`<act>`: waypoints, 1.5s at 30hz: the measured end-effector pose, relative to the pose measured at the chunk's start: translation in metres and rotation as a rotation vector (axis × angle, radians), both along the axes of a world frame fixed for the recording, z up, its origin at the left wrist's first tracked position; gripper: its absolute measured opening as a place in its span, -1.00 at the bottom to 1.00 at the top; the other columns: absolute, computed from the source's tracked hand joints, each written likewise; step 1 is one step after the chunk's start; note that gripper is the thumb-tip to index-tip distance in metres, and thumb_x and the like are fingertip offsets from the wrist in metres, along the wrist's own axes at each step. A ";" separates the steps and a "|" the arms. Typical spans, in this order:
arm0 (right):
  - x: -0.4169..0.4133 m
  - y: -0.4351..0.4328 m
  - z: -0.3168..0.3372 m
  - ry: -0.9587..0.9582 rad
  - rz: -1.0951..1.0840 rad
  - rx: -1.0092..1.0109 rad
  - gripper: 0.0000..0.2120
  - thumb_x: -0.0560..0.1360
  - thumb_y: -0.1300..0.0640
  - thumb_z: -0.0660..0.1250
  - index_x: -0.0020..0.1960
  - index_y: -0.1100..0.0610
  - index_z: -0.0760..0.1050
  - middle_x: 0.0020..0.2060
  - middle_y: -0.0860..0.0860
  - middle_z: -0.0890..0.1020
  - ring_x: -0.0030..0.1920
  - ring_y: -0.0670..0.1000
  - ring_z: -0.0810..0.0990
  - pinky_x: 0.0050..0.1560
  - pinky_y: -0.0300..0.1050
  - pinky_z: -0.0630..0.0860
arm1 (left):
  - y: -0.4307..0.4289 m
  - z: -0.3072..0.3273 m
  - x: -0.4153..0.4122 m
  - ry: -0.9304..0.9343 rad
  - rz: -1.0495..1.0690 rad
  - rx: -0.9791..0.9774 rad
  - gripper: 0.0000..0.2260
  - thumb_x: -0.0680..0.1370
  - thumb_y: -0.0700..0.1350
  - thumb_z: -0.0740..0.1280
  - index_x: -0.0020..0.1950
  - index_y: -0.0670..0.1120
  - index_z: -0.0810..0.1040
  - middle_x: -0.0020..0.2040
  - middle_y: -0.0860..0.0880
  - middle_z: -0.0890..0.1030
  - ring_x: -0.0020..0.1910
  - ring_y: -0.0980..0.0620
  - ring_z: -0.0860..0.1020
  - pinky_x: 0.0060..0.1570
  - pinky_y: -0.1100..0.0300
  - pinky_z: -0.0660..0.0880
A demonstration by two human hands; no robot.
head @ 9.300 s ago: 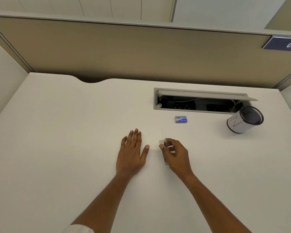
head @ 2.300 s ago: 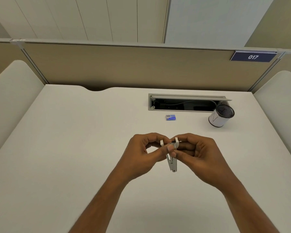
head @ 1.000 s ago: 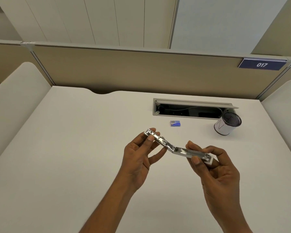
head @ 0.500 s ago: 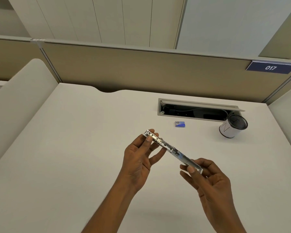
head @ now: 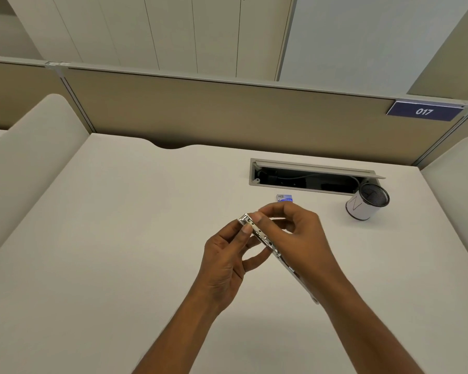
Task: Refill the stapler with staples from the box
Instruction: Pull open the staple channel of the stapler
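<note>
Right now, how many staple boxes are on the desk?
1. The small blue staple box lies on the desk just in front of the open cable tray, beyond the hands. None other shows.

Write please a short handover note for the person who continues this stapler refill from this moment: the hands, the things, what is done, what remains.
Left hand: pinches the far end of the stapler, held above the desk.
Right hand: fingertips at the stapler's far end too; whether it grips cannot be told.
Stapler: swung open into one long strip; its near end runs under the right wrist.
Staple box: on the desk beyond the hands, before the cable tray; looks closed.
Done: stapler opened.
Left: take staples from the box, load them, close the stapler.
</note>
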State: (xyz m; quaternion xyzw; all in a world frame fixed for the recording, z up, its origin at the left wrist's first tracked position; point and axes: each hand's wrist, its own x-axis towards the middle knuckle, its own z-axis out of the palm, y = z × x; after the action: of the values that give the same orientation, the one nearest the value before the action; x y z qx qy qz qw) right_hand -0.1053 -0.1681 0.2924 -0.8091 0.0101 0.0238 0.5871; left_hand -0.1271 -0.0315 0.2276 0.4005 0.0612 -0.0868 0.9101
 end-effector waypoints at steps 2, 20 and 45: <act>0.003 0.007 -0.001 0.048 -0.009 0.016 -0.83 0.48 -0.06 0.49 0.00 0.00 0.67 -0.08 -0.07 0.74 -0.01 -0.03 0.72 0.06 0.04 0.69 | 0.001 0.000 -0.002 -0.006 -0.006 0.013 -0.70 0.60 -0.05 0.44 0.30 -0.11 0.67 0.24 -0.16 0.70 0.26 -0.11 0.66 0.07 -0.03 0.65; -0.003 0.013 -0.006 0.273 0.021 0.154 -0.95 0.45 0.11 0.47 -0.13 0.07 0.63 -0.21 0.01 0.72 -0.26 -0.12 0.68 -0.38 -0.29 0.55 | 0.009 -0.001 -0.017 0.014 -0.001 0.054 -0.70 0.55 -0.07 0.46 0.26 -0.12 0.70 0.09 -0.09 0.73 0.03 -0.01 0.69 -0.11 0.08 0.68; -0.029 -0.013 -0.001 0.054 0.216 0.083 -0.78 0.59 0.26 0.34 0.00 0.07 0.75 0.06 -0.03 0.72 0.14 0.02 0.68 0.21 0.08 0.62 | 0.013 0.003 -0.015 0.044 0.003 0.058 -0.66 0.45 0.00 0.53 0.20 -0.06 0.74 0.06 -0.10 0.75 0.01 -0.04 0.70 -0.21 0.11 0.69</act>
State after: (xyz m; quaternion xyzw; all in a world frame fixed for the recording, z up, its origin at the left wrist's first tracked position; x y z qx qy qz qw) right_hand -0.1342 -0.1811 0.2915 -0.7795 -0.0625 0.1092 0.6136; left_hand -0.1425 -0.0180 0.2307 0.4248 0.0842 -0.0921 0.8967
